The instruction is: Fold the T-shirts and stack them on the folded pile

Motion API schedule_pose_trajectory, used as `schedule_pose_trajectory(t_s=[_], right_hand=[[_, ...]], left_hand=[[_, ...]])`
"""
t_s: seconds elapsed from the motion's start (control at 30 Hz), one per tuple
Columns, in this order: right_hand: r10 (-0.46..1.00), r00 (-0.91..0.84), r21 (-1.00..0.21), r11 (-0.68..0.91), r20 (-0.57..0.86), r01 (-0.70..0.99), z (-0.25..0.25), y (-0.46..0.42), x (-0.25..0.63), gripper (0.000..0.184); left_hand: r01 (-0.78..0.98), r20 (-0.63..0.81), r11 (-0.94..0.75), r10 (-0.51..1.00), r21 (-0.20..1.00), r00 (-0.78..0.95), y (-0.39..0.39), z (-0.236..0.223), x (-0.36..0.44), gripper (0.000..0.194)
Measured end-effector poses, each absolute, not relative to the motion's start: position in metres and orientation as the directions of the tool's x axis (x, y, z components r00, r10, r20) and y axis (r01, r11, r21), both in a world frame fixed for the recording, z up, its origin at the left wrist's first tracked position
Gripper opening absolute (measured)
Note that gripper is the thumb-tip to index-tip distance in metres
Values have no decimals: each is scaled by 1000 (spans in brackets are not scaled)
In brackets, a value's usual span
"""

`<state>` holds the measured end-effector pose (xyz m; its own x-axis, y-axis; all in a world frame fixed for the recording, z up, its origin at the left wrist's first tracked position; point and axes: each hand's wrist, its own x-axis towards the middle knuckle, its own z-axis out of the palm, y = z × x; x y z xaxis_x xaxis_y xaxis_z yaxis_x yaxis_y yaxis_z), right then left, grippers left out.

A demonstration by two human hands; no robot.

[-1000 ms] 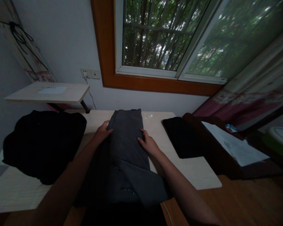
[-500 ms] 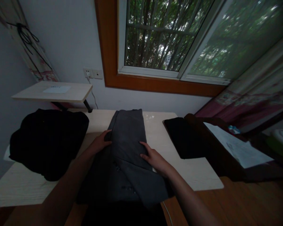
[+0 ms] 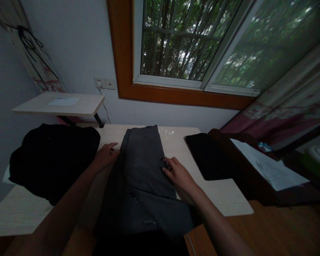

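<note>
A dark grey suit jacket (image 3: 144,156) lies folded into a long strip on the pale table (image 3: 216,195). Small rows of buttons show on its near part, which reaches the table's front edge. Just left of the strip is my left hand (image 3: 106,155), its fingers apart and the tips close to the fabric's edge. On the opposite side my right hand (image 3: 179,175) rests at the right edge, thumb and index finger apart on the cloth. Whether its other fingers reach under the fabric is hidden.
A bulky black cloth item (image 3: 56,160) lies at the left, below a small raised shelf (image 3: 88,106) bearing a paper label. A flat black item (image 3: 205,156) lies at the right. Beyond it are papers (image 3: 266,167) on a dark surface. A window (image 3: 186,42) faces me.
My left hand has come off the jacket and moved left. My right hand has shifted slightly right and down. The strip's far end tilts a little left, while its near part has slid right.
</note>
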<state>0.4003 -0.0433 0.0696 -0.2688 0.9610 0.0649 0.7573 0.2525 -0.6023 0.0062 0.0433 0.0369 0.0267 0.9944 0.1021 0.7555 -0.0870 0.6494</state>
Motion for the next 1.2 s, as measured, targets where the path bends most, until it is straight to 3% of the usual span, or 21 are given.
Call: schedule_pose_trajectory(t_s=[0.07, 0.13, 0.27, 0.33, 0.47, 0.57, 0.67, 0.8, 0.93, 1.07, 1.2], right_hand=[[942, -316, -552, 324, 113, 768, 74, -36, 385, 22], [900, -414, -496, 424, 137, 757, 79, -30, 366, 12], [797, -584, -353, 596, 152, 721, 88, -32, 323, 27], [730, -678, -349, 660, 88, 665, 91, -38, 307, 35], [611, -781, -390, 692, -131, 607, 93, -53, 298, 43], [537, -808, -442, 680, -242, 585, 91, -58, 306, 30], [486, -845, -597, 618, -223, 512, 94, -59, 314, 18], [518, -850, -764, 507, -100, 399, 113, -60, 311, 24], [559, -827, -796, 477, -53, 373, 132, -66, 290, 27], [558, -822, -810, 424, -117, 404, 125, -69, 266, 26], [514, -834, -824, 370, -202, 428, 98, -70, 255, 47]], left_hand=[[753, 183, -143, 983, 642, 30, 68, 39, 8, 50], [730, 168, -160, 984, 665, 62, 91, 41, 18, 44], [680, 88, -132, 991, 721, 99, 127, 42, 49, 49], [681, 81, -120, 993, 722, 90, 141, 40, 61, 55], [680, 63, -85, 996, 728, 58, 161, 36, 70, 62], [655, 40, -57, 998, 753, 42, 170, 34, 69, 65], [611, 36, -49, 999, 790, 33, 174, 34, 69, 71], [438, 51, -52, 999, 897, 13, 179, 42, 69, 81], [244, 67, -64, 998, 968, -5, 189, 52, 67, 80], [334, 35, -22, 999, 942, -33, 192, 47, 61, 77], [387, 25, -1, 998, 922, -57, 186, 32, 58, 73]])
